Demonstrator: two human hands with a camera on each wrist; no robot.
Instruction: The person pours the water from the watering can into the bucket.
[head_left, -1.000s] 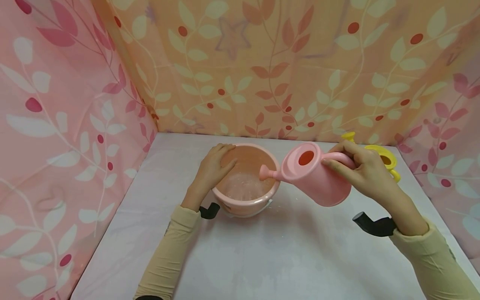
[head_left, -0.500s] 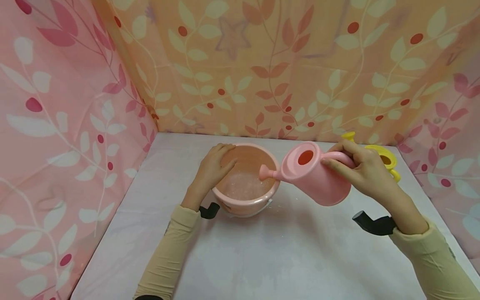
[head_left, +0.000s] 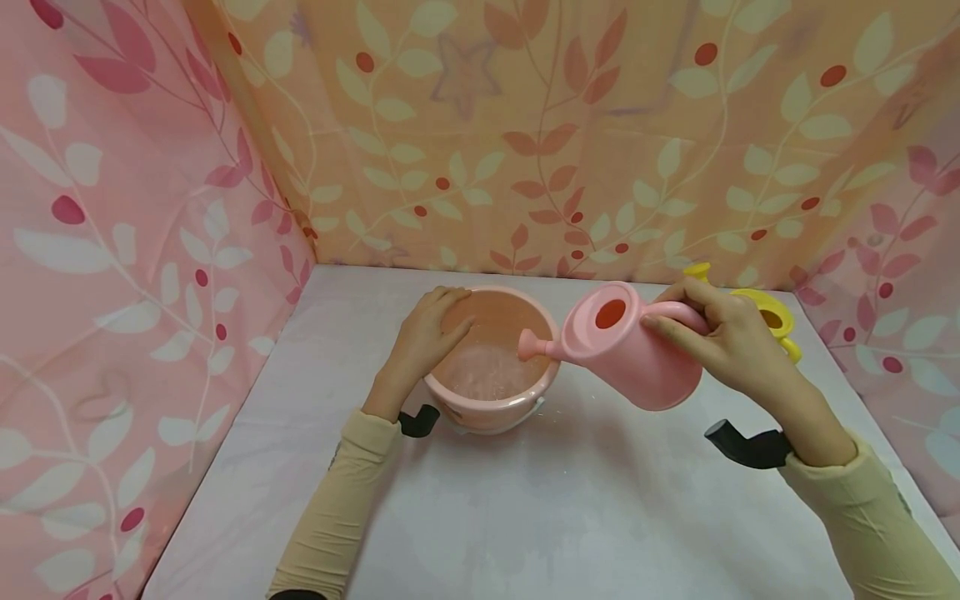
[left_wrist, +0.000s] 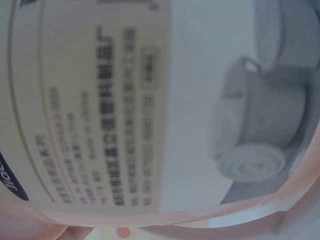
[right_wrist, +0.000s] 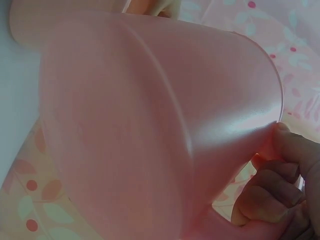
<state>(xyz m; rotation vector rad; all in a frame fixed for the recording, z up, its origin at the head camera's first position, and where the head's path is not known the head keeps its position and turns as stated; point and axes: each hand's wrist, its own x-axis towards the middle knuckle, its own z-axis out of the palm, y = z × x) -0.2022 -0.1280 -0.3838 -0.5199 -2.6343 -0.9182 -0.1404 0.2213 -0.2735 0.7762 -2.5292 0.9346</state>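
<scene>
My left hand (head_left: 429, 333) holds the left rim of a pink bucket (head_left: 491, 405), thumb over the inside and fingers along the far-left edge. Bubbly, rippling water (head_left: 487, 371) shows inside. Close up in the left wrist view is the bucket's side with a printed label (left_wrist: 130, 110). My right hand (head_left: 723, 333) grips the handle of a pink watering can (head_left: 645, 367), held tilted toward the bucket. Its sprinkler-head spout (head_left: 534, 345) reaches over the bucket's right rim. The right wrist view shows the can's underside and the fingers (right_wrist: 270, 195) curled round the handle.
A yellow watering can (head_left: 772, 312) stands at the back right, partly hidden behind my right hand. Small water drops lie on the white tabletop (head_left: 525, 517) right of the bucket. Patterned cloth (head_left: 525, 125) walls in the back and both sides.
The right hand tips the pink watering can very slightly further, its base rising a little. Water in the bucket keeps rippling, and the left hand stays in place.
</scene>
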